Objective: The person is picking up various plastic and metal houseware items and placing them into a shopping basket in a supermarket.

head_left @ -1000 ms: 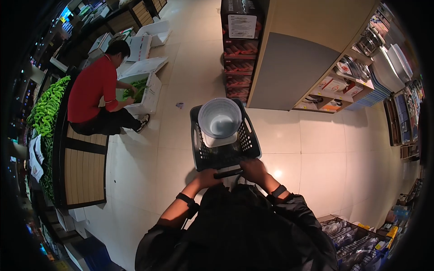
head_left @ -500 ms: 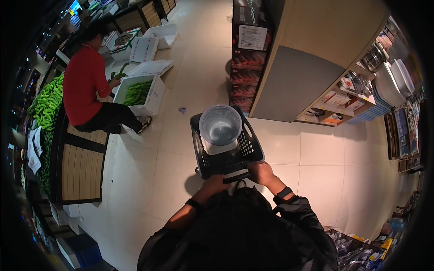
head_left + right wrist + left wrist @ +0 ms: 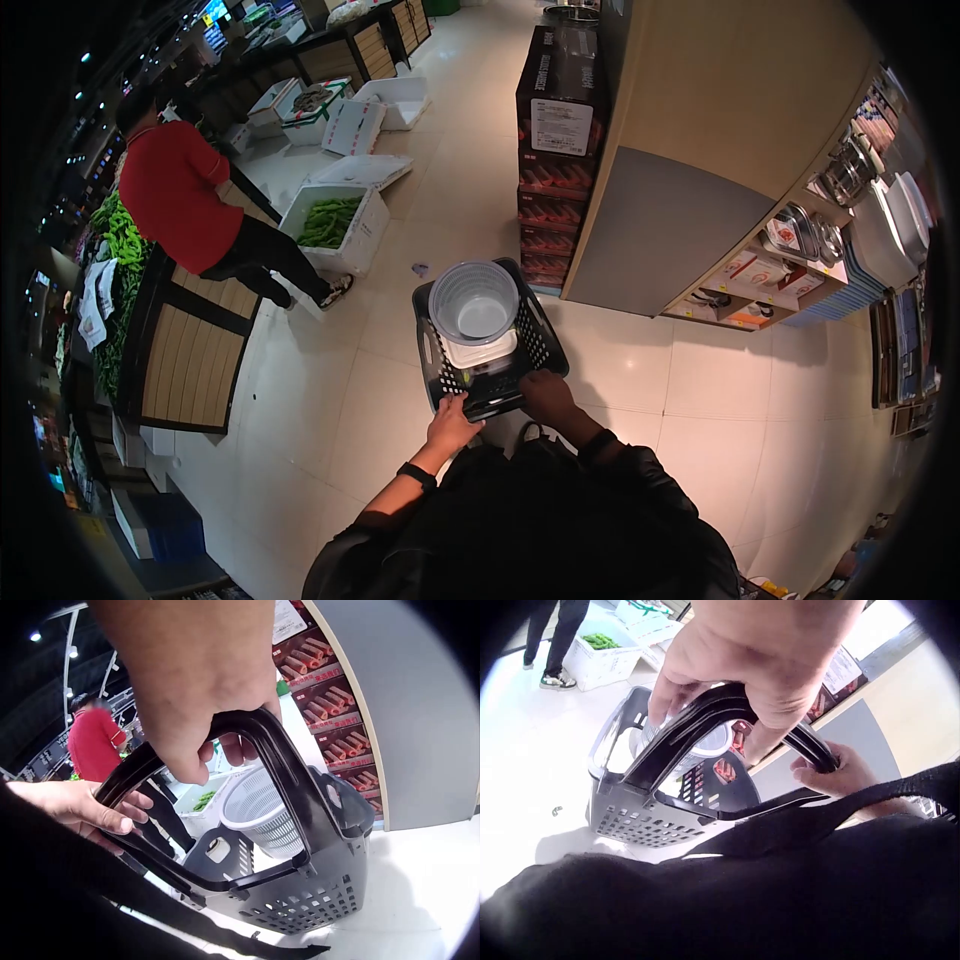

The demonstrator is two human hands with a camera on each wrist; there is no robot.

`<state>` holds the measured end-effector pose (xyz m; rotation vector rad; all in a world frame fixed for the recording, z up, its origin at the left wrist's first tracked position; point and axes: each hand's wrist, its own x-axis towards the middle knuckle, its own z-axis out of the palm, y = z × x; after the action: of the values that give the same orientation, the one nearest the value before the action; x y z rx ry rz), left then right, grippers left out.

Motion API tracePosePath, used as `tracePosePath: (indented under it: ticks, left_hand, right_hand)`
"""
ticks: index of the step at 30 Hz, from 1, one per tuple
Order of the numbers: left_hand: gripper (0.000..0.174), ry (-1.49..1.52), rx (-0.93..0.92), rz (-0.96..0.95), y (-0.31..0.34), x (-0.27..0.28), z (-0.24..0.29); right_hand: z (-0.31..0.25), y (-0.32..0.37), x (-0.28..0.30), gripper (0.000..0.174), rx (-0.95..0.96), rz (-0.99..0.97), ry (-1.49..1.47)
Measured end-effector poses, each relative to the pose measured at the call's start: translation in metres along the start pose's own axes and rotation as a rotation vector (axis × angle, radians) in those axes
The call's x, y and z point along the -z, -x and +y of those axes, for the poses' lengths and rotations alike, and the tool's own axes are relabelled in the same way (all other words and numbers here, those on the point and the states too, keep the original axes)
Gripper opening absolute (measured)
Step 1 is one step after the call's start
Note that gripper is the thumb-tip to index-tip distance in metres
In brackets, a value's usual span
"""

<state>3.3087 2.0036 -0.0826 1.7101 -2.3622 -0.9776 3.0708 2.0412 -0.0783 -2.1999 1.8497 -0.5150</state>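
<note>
A dark grey shopping basket (image 3: 541,350) with perforated sides stands before me in the head view. Its black handle (image 3: 291,784) rises toward my body. My left hand (image 3: 453,428) grips one side of the handle, thumb and fingers around the bar in the right wrist view. Around the other corner curl the fingers of my right hand (image 3: 546,398). Inside the basket sits a round, pale grey slotted plastic colander (image 3: 259,806), upright at the far end. Under and beside it lies a white tray (image 3: 482,354), partly hidden by the colander.
At the left, a person in a red top (image 3: 170,190) stands beside a produce counter (image 3: 190,350). White foam boxes, one holding green peppers (image 3: 330,222), line the floor. Stacked cartons (image 3: 552,205) and a grey-panelled shelf end (image 3: 690,230) rise ahead to the right.
The person in red has risen from sitting and turned away, leaving the peppers in the box. My left hand has shifted farther along the handle, away from my right.
</note>
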Motion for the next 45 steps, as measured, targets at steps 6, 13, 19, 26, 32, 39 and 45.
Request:
tracePosePath:
  ticks: [6, 13, 19, 26, 32, 39, 45]
  left_hand:
    - [0.077, 0.126, 0.210, -0.008, -0.014, 0.006, 0.010]
    - [0.069, 0.130, 0.101, -0.052, -0.048, 0.006, -0.011]
    - [0.058, 0.185, 0.030, -0.035, -0.077, 0.009, -0.042]
    - [0.048, 0.100, -0.044, -0.140, -0.097, 0.039, -0.033]
    - [0.042, 0.135, 0.023, -0.265, -0.103, 0.059, -0.008]
    - [0.038, 0.048, 0.064, -0.174, -0.116, 0.045, -0.007]
    - [0.043, -0.030, 0.086, -0.160, -0.131, 0.058, -0.003]
  right_hand:
    - [0.010, -0.027, 0.004, 0.016, -0.003, -0.034, 0.042]
    - [0.019, -0.059, 0.005, 0.022, -0.087, -0.123, 0.009]
    - [0.010, -0.077, -0.001, 0.018, -0.062, -0.070, 0.040]
    - [0.009, -0.087, -0.004, 0.019, -0.094, -0.015, 0.076]
    - [0.028, -0.091, -0.006, 0.020, -0.085, 0.025, 0.087]
    - [0.041, -0.115, 0.003, 0.020, 0.033, 0.043, 0.046]
    - [0.054, -0.140, 0.003, 0.023, 0.012, 0.000, 0.042]
